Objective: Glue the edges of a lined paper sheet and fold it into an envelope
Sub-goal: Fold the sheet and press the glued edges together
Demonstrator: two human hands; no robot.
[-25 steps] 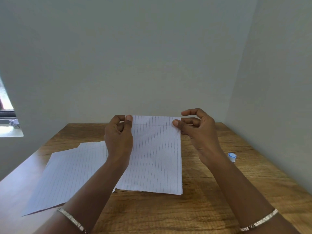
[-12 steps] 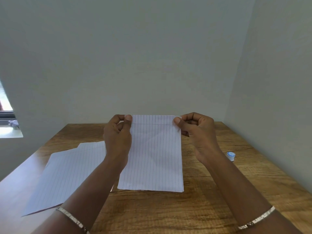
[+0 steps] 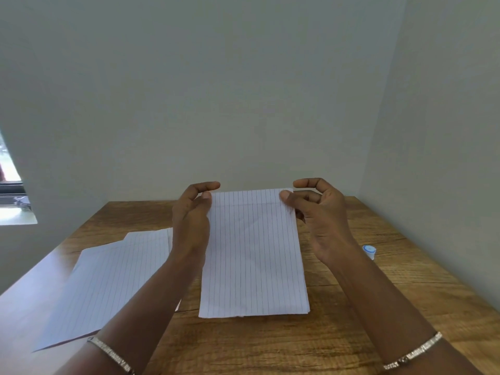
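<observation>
Loose white lined sheets [image 3: 108,282] are spread at the left of the brown wooden table [image 3: 270,345], partly covered by the left forearm. A small white-and-blue round object [image 3: 368,250] at the right is half hidden behind the right wrist. The folded white lined paper [image 3: 251,253] is held at the centre, with its far corners pinched by the left hand [image 3: 190,226] and right hand [image 3: 322,220].

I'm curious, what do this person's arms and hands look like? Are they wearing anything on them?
Both forearms are bare, with no sleeves in view. The left hand and right hand have no gloves, and I see no rings. Each wrist carries a thin, silver-coloured band: the left bracelet and the right bracelet look alike, narrow with a slightly glittering texture.
</observation>
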